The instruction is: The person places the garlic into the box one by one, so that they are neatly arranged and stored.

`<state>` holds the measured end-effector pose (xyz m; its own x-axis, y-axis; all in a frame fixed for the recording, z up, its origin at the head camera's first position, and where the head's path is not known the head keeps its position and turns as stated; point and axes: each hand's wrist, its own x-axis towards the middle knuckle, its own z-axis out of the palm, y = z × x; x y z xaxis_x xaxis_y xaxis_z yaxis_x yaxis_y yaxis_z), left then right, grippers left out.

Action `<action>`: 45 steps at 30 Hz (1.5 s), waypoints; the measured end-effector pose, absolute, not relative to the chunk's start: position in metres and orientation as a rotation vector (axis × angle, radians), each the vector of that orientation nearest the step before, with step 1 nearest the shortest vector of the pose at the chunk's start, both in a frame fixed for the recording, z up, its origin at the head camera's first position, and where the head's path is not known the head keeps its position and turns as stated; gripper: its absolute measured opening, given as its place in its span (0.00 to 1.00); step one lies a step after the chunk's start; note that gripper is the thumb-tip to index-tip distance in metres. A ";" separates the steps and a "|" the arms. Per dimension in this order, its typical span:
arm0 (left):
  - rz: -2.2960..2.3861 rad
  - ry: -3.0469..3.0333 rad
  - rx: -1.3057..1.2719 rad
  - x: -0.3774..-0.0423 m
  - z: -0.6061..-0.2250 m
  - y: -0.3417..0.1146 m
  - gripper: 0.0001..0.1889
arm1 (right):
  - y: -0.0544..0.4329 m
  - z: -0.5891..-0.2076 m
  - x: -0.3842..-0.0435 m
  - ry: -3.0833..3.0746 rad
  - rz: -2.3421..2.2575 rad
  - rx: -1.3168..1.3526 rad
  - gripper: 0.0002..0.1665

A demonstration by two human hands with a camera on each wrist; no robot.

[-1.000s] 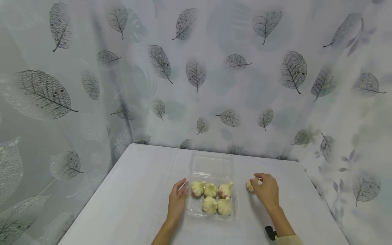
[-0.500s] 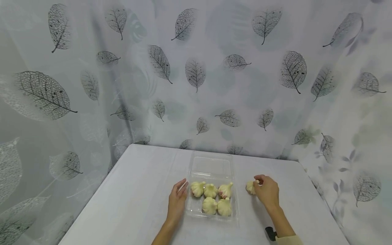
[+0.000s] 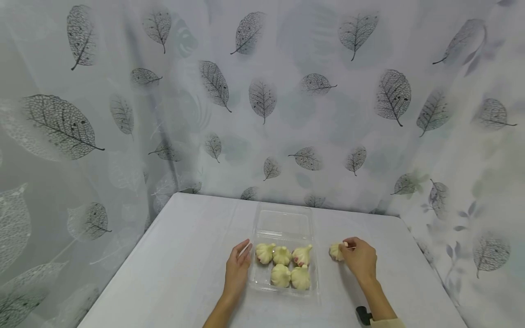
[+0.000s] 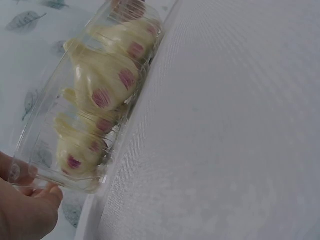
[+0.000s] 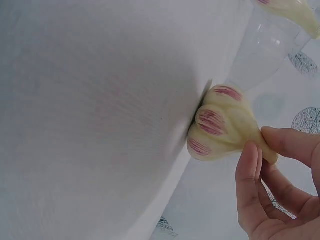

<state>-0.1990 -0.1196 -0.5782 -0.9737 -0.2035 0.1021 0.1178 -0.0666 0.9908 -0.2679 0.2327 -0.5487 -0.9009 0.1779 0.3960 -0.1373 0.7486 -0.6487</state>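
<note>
My right hand (image 3: 362, 260) pinches the stem of a garlic bulb (image 3: 335, 252) between thumb and fingertips. In the right wrist view this garlic bulb (image 5: 220, 125) shows purple streaks, and its base is on or just at the white table. A clear plastic container (image 3: 260, 274) stands to its left with its lid (image 3: 283, 222) folded back. Several garlic bulbs (image 3: 280, 275) sit inside in two rows; the front left spot shows bare plastic. My left hand (image 3: 237, 269) rests along the container's left side, fingers fairly straight, touching its edge, as the left hand (image 4: 30, 205) shows in the left wrist view.
The white table (image 3: 197, 255) extends on both sides of the container. A leaf-printed curtain (image 3: 262, 114) hangs behind it and at its sides. A black wrist-worn device (image 3: 363, 315) sits at my right wrist, near a pale sleeve (image 3: 387, 322).
My right hand has shifted slightly right and nearer to me, with its fingers drawn closer together at the garlic bulb's stem. The bulb has turned a little. My left hand keeps its place.
</note>
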 end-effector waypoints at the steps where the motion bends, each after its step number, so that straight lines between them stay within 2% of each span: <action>1: -2.144 -1.983 0.100 -0.199 -0.578 -0.120 0.23 | 0.233 -0.549 -0.268 -2.508 0.976 -0.027 0.08; 18: -2.154 -1.983 0.094 -0.199 -0.580 -0.120 0.23 | 0.229 -0.546 -0.263 -2.451 0.973 0.014 0.07; 45: -2.125 -2.008 0.112 -0.199 -0.578 -0.119 0.23 | 0.213 -0.519 -0.253 -2.344 1.017 0.061 0.08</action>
